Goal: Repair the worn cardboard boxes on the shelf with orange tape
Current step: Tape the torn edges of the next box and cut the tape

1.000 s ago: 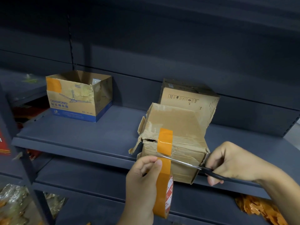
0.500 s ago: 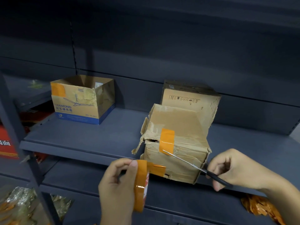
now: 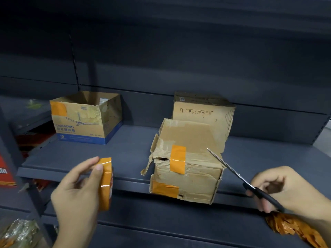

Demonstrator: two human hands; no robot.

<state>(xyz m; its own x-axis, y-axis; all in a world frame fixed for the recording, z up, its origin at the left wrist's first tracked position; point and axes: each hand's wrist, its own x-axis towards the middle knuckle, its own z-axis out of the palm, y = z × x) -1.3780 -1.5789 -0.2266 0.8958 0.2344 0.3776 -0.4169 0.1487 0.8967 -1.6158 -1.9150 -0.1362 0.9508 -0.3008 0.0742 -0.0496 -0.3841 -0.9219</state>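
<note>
A worn, crumpled cardboard box sits at the front edge of the dark shelf. It carries one orange tape strip over its top front edge and another at its lower left corner. My left hand grips a roll of orange tape, left of the box and apart from it. My right hand holds black-handled scissors, blades closed, tip pointing up-left over the box's top right.
An open fan box with an orange patch stands at the back left. A taller closed carton stands behind the worn box. Orange wrappers lie on the lower shelf at right, foil packets at lower left.
The tape has been cut free from the strip on the box. My left hand has carried the roll down and left, away from the box. The scissors have pulled back to the right.
</note>
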